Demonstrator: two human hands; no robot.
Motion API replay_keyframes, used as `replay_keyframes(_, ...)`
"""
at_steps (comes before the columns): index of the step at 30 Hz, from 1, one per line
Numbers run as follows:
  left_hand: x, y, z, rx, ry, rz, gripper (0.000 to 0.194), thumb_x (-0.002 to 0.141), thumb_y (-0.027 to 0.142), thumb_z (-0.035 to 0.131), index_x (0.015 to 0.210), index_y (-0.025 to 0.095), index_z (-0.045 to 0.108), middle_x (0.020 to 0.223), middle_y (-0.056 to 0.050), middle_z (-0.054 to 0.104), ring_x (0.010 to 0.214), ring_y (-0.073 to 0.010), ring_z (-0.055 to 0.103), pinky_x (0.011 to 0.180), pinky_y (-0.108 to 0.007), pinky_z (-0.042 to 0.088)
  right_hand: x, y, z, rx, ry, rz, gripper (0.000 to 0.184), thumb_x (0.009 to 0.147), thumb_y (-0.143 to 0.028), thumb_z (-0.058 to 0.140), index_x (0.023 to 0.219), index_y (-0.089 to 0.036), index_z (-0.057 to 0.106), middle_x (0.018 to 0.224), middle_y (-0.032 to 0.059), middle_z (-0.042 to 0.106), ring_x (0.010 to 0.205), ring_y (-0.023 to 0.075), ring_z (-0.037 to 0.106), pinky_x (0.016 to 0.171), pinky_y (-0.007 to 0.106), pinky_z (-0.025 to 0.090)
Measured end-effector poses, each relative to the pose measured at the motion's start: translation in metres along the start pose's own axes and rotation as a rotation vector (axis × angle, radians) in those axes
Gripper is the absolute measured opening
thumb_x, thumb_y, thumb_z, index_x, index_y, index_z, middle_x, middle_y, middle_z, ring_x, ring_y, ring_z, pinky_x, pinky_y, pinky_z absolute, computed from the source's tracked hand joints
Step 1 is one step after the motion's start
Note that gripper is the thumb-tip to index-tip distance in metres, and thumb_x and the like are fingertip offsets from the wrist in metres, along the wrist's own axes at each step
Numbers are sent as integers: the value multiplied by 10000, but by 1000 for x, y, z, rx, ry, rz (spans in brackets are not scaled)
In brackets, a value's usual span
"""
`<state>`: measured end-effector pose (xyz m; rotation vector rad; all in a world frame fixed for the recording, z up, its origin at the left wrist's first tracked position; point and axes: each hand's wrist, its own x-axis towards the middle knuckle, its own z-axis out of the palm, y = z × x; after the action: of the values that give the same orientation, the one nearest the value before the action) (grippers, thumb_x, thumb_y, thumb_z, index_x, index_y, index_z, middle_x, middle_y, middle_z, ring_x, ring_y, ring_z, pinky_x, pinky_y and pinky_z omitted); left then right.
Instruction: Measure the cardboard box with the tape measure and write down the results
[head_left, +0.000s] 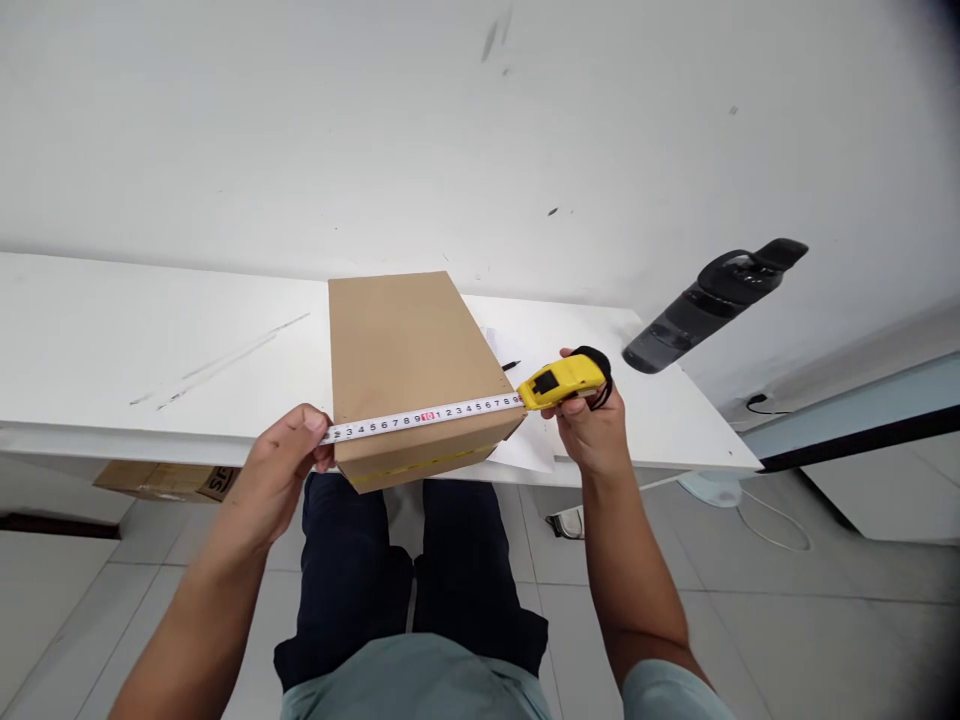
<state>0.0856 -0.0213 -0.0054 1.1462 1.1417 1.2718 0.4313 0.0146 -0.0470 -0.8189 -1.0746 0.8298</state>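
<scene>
A brown cardboard box [409, 345] sits on the white table, its near end at the front edge. Across its top near edge lies the white blade of a tape measure [566, 380], pulled out from left to right. My left hand [289, 455] pinches the blade's free end at the box's left near corner. In my right hand [592, 425] is the yellow case, held just past the right near corner, with a black strap by the fingers. A pen [511, 366] and white paper [529, 440] lie right of the box, partly hidden.
A dark water bottle [701, 308] stands on the right of the white table [187, 350], near the wall. Below the table at left is another cardboard box [161, 478]. A cable and a pale blue object [711, 490] lie on the floor at right.
</scene>
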Motion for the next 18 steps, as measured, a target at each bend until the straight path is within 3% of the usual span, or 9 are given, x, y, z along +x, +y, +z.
replay_keyframes(3,0,-5,14,57,119,43,470,697,556,796,657,208,484,605,34,452,553,-107,399,507,-228,348,-2,-1,3,0,-22,-1,694,602,-592,920,1155,-239,693,792,-20,662,526,96,520,506,259,480)
replay_keyframes(7,0,-8,17,192,198,128,431,725,555,750,664,214,494,610,31,457,571,-118,400,531,-235,347,0,1,1,-40,-1,7,719,591,-615,913,1162,-238,689,813,-11,666,529,101,505,500,269,471)
replay_keyframes(13,-9,14,10,642,84,223,462,906,550,552,606,221,429,553,25,394,539,-141,369,489,-262,266,-2,2,0,-64,5,-6,708,615,-621,897,1183,-253,688,848,-4,674,551,107,512,517,269,466)
replay_keyframes(18,3,32,-1,726,-18,218,484,923,552,530,592,214,427,545,24,386,522,-131,355,461,-257,246,-1,5,-2,-112,14,-40,686,652,-634,870,1198,-263,685,873,-1,672,579,119,528,548,287,473)
